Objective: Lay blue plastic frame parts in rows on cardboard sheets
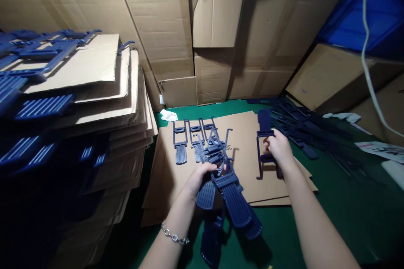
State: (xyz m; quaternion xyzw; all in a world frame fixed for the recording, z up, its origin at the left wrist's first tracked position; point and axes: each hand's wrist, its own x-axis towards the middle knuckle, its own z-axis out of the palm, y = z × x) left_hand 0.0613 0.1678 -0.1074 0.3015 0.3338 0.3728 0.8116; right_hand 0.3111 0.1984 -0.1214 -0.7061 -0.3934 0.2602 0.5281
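My left hand [202,176] is closed round a bunch of dark blue plastic frames [232,193], each with a ribbed paddle-shaped end. The ribbed ends hang down toward me, and the bunch overlaps the cardboard sheet [243,134]. In my right hand [279,147] is a single blue plastic frame [264,122] of the same sort, its flat paddle pointing away from me, above the sheet's right side. Left of the bunch, several more such frames lie in a row on the sheet, the leftmost frame [181,154] fully visible, the others partly covered.
At left stands a tall stack of cardboard sheets [126,80] with blue frames between and on top. A loose pile of blue frames [293,117] lies on the green table [334,193] at right. Cardboard walls [158,17] close off the back; a white cable [366,50] hangs right.
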